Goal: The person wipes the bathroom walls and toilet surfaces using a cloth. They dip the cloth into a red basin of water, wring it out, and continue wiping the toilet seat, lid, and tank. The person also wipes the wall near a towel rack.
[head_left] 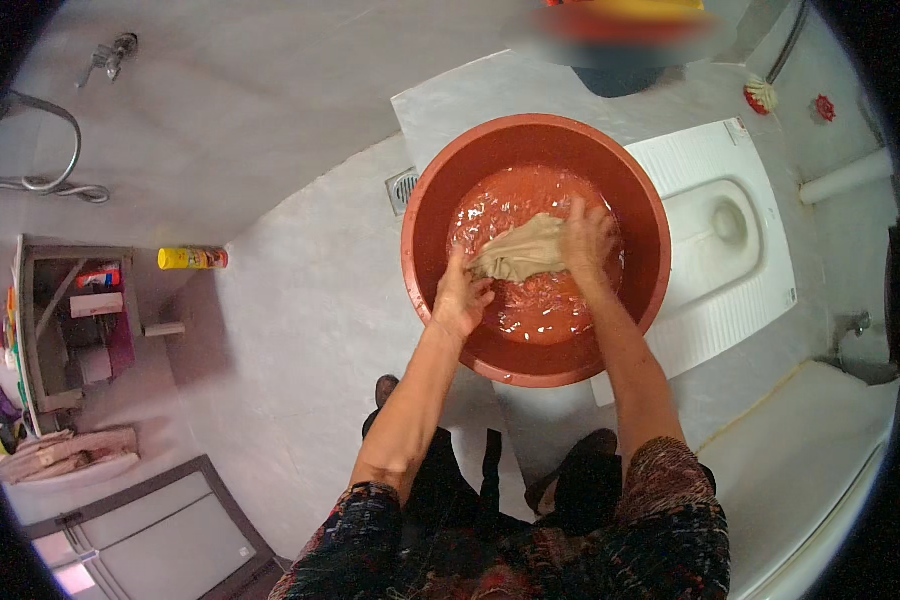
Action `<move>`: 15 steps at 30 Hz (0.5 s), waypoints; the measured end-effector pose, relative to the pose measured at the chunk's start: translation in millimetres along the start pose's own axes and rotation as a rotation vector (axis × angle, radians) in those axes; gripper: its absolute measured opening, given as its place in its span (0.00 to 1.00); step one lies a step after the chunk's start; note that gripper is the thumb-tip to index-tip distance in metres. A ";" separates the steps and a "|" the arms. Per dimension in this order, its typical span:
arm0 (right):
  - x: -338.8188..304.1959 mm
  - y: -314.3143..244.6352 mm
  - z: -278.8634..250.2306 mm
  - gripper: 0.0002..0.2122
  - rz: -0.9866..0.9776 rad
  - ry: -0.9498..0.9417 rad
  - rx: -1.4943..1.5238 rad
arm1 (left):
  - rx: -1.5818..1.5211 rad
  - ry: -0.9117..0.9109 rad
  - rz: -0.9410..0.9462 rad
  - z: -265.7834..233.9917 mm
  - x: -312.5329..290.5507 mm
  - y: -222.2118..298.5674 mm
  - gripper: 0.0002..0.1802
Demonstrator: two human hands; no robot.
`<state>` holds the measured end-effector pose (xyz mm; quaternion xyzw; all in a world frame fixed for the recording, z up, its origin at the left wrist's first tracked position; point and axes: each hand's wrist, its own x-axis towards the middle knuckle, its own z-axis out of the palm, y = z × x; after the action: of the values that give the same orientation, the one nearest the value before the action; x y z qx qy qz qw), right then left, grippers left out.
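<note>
A beige cloth [526, 250] lies bunched in the water of a large round reddish-brown basin [535, 370]. At the cloth's left end is my left hand [460, 298], its fingers apart and partly bent; whether they touch the fabric is hard to see. My right hand [588, 243] is over the right end of the cloth, its fingers smeared by motion, so their grip cannot be made out. Ripples and bright glints cover the water around both hands.
Right of the basin is a white squat toilet [760, 270]; a floor drain [402, 190] lies to its left. A yellow container [192, 259] stands by the left wall, near a shelf unit [75, 325]. A tap [110, 60] and a hose [70, 150] are at upper left.
</note>
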<state>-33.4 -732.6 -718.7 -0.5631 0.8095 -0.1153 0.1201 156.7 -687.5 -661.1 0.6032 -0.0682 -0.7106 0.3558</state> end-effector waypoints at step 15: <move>-92.4 -74.9 -59.0 0.04 -0.965 -0.149 0.770 | -0.205 -0.327 -0.060 -18.3 27.2 -22.6 0.30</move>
<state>44.8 -668.2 -633.0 -0.7883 0.3535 -0.4008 0.3050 163.3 -680.7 -699.8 0.4418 -0.0342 -0.8128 0.3782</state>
